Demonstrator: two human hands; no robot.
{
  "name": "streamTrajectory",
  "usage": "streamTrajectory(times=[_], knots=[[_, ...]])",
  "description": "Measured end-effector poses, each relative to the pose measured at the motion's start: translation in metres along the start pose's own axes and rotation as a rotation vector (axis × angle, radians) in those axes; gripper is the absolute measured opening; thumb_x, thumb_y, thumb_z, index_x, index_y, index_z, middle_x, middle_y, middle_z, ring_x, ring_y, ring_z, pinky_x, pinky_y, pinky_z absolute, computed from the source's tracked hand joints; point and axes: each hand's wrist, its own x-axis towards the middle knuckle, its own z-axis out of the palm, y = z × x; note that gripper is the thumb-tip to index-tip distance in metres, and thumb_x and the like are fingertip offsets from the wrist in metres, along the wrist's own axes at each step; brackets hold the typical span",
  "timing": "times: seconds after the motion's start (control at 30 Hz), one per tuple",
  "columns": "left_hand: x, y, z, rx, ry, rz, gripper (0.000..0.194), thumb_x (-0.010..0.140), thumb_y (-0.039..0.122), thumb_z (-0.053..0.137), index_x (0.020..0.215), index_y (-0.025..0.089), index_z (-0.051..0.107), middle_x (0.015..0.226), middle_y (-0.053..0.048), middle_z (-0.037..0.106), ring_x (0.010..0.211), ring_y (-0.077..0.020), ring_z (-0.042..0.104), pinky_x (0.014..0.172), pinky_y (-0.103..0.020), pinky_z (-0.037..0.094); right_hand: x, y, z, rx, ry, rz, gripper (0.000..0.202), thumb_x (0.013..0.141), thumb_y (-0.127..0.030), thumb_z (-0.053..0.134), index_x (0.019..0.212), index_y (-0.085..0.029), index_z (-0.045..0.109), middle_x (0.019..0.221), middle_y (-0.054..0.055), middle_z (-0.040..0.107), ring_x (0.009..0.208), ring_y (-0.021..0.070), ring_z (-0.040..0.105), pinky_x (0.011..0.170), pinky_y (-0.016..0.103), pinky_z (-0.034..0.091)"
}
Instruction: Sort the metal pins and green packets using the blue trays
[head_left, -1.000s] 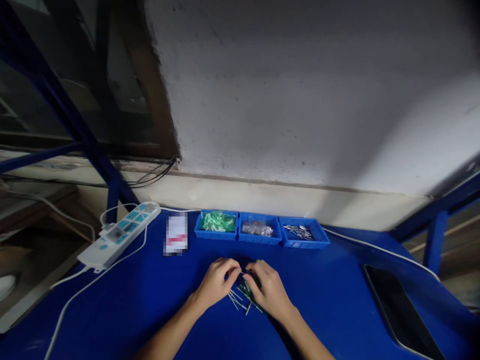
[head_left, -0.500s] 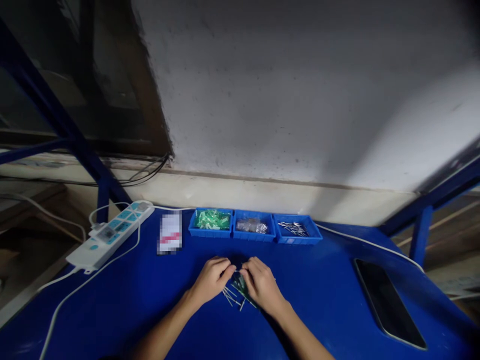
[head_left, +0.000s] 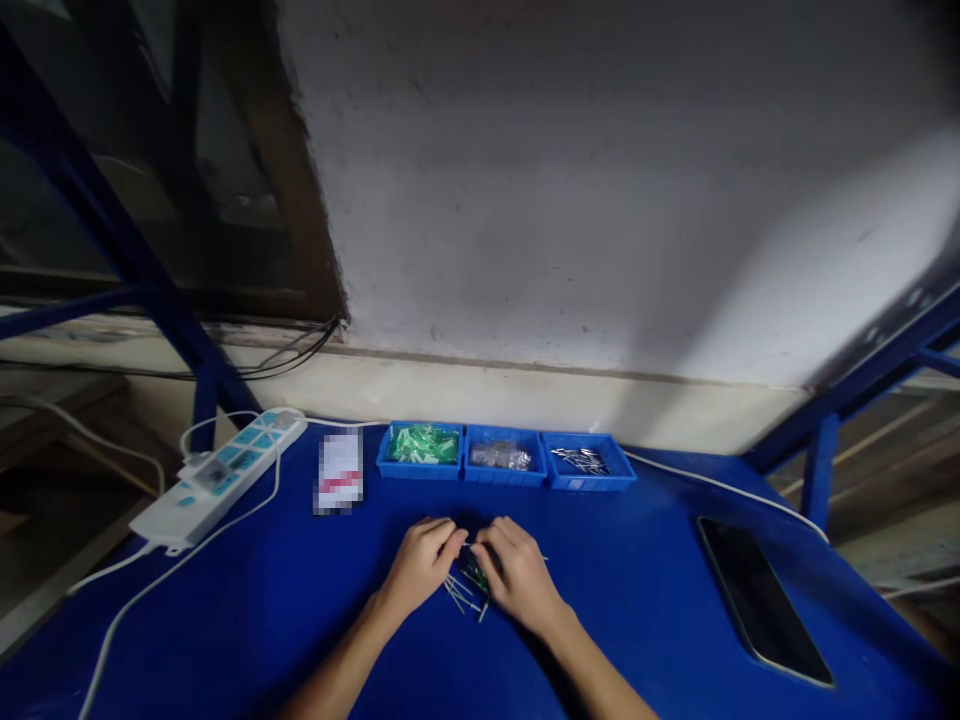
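Observation:
Over the blue tabletop, my left hand (head_left: 426,557) is closed in a pinch, thumb against fingers. A thin pale metal rod (head_left: 466,545) shows at its fingertips, pointing towards the other hand. My right hand (head_left: 517,567) is closed just beside it, fingers curled over; what it pinches is mostly hidden. Below and between the hands lie several loose thin metal rods (head_left: 459,592), one with a wider end. Some dark green, shiny pieces (head_left: 472,572) lie there too, partly covered by my right hand.
Three blue bins stand at the back: one with green pieces (head_left: 424,444), one with clear plastic pieces (head_left: 501,455), one with metal rods (head_left: 583,460). A power strip (head_left: 217,480) and a blurred white card (head_left: 340,470) are left; a black phone (head_left: 765,600) lies right.
My right hand has shifted slightly left, closer to my left hand, and covers more of the green pieces. The view has turned a little. Both hands stay closed.

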Motion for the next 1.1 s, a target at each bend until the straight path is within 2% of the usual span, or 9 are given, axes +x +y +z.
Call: streamTrajectory(times=[0.13,0.2,0.3,0.43,0.6,0.8,0.93,1.1], knots=[[-0.002,0.003,-0.006,-0.18,-0.028,-0.014,0.014,0.089,0.028,0.045,0.086,0.018,0.055,0.071,-0.001,0.061,0.066,-0.0134,0.058,0.064,-0.023,0.044,0.001,0.004,0.003,-0.03,0.039,0.017,0.02,0.093,-0.023,0.039,0.08,-0.019,0.053,0.072,0.004,0.056,0.067,0.0156,0.051,0.063,0.027,0.039],[-0.003,0.003,-0.007,-0.235,-0.023,-0.001,0.014,0.088,0.027,0.047,0.092,0.018,0.056,0.076,-0.003,0.062,0.068,-0.0137,0.058,0.065,-0.023,0.045,0.001,0.004,0.002,-0.03,0.036,0.024,0.021,0.094,-0.023,0.039,0.08,-0.019,0.054,0.072,0.004,0.056,0.067,0.0157,0.051,0.064,0.027,0.039],[-0.003,0.001,-0.007,-0.219,-0.025,0.012,0.014,0.088,0.027,0.046,0.085,0.018,0.057,0.072,-0.002,0.061,0.066,-0.0136,0.056,0.065,-0.023,0.044,0.0,0.001,-0.002,-0.028,0.028,0.033,0.02,0.094,-0.025,0.04,0.082,-0.018,0.055,0.073,0.004,0.057,0.069,0.0161,0.051,0.066,0.028,0.04],[-0.001,0.002,-0.008,-0.183,-0.03,0.023,0.019,0.088,0.026,0.044,0.077,0.017,0.057,0.067,-0.002,0.057,0.064,-0.0135,0.054,0.064,-0.023,0.042,-0.003,-0.002,-0.004,-0.056,0.01,0.006,0.015,0.091,-0.03,0.047,0.096,-0.018,0.055,0.084,0.006,0.059,0.077,0.0183,0.053,0.072,0.031,0.041],[-0.005,0.008,-0.011,-0.158,-0.085,0.025,0.022,0.089,0.024,0.044,0.073,0.017,0.057,0.065,-0.001,0.057,0.062,-0.0129,0.054,0.061,-0.023,0.041,-0.009,-0.003,0.001,-0.128,-0.035,-0.031,0.016,0.093,-0.021,0.039,0.092,-0.018,0.055,0.081,0.006,0.057,0.074,0.0178,0.051,0.069,0.031,0.04],[-0.014,0.01,-0.011,-0.153,-0.086,-0.005,0.014,0.087,0.025,0.048,0.094,0.019,0.059,0.074,-0.002,0.063,0.067,-0.0136,0.058,0.065,-0.023,0.044,-0.011,-0.006,0.002,-0.197,-0.063,-0.032,0.018,0.094,-0.022,0.04,0.086,-0.017,0.056,0.078,0.006,0.056,0.075,0.0182,0.049,0.067,0.03,0.038],[-0.016,0.009,-0.009,-0.112,-0.095,0.012,0.016,0.089,0.024,0.045,0.085,0.02,0.059,0.075,-0.002,0.064,0.069,-0.0141,0.059,0.068,-0.024,0.044,-0.01,-0.011,-0.002,-0.196,-0.067,-0.013,0.02,0.094,-0.023,0.041,0.083,-0.018,0.057,0.077,0.005,0.055,0.075,0.0176,0.049,0.066,0.029,0.038],[-0.019,0.004,-0.005,-0.064,-0.076,-0.031,0.018,0.091,0.025,0.042,0.084,0.02,0.058,0.079,-0.002,0.066,0.073,-0.0151,0.06,0.07,-0.024,0.044,-0.009,-0.017,-0.008,-0.144,-0.048,0.045,0.015,0.091,-0.029,0.047,0.088,-0.018,0.057,0.084,0.006,0.058,0.079,0.0179,0.05,0.071,0.031,0.04]])
